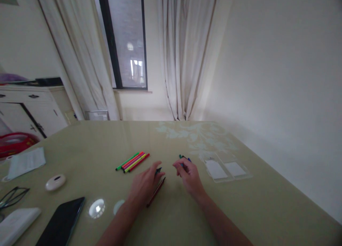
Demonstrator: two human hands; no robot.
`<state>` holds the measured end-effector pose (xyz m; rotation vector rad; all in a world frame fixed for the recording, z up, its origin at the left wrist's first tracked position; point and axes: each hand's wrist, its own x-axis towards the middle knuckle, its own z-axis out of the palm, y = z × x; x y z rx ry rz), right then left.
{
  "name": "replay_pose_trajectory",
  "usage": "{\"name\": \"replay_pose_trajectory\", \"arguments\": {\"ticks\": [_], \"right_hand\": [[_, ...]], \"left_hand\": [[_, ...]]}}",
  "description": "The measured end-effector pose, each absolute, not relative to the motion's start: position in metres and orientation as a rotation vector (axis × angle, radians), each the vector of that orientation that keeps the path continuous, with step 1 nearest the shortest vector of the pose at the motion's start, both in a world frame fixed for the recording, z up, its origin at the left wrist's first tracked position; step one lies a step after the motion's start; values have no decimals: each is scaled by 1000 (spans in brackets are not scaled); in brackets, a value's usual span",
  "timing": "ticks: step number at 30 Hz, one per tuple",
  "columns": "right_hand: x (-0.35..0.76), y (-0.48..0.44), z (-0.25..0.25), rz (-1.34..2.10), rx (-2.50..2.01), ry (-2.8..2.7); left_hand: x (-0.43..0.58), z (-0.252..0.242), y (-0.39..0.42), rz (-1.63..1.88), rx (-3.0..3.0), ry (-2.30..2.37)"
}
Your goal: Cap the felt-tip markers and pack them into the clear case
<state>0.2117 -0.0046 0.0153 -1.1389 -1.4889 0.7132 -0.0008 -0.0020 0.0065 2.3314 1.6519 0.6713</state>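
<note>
- Toward the left edge of the table (80, 139), a sheet of paper (25, 163), a pair of glasses (12, 197) and a white round object (55, 182) are set out. A dark phone (61, 224) lies flat near the front left corner.
- Left of the table's centre, a row of coloured pens (133, 162) is laid side by side, touching one another: green, pink, yellow and red barrels can be made out.
- At the centre, the left hand (145, 185) is rested palm down with its fingers curled. The tip of a dark pen (158, 170) is seen pinched between thumb and forefinger; the rest of it is hidden by the hand.
- Just beside that hand's right side, a dark red pen (156, 191) lies flat, slanting toward the front edge. Whether it is touched by the hand cannot be told.
- Right of centre, the right hand (188, 174) is closed loosely round the green and blue pens (184, 157), whose ends stick out beyond the fingers toward the far edge.
- The pens are judged light, stiff and smooth, likely to roll on the cloth; a pinch at mid-barrel would probably hold them best.
- Nearer the right edge, a clear plastic case (226, 169) is spread open in two flat halves.
</note>
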Motion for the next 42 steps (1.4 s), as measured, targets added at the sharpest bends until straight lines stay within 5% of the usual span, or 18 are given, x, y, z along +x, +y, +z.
{"name": "replay_pose_trajectory", "arguments": {"ticks": [10,22,28,33,42], "right_hand": [[260,35,-23,105,-1477,-1533],[243,23,-12,-40,-1569,-1672],[222,7,-2,59,-1332,-1764],[206,-9,11,378,-1108,-1757],[194,-21,20,838,-1033,-1685]], "left_hand": [[-32,-16,27,698,2310,1957],[-48,-9,32,523,2232,2210],[-38,-3,29,699,2284,2150],[-11,4,15,1029,2460,1522],[8,-4,-5,953,2640,1264]]}}
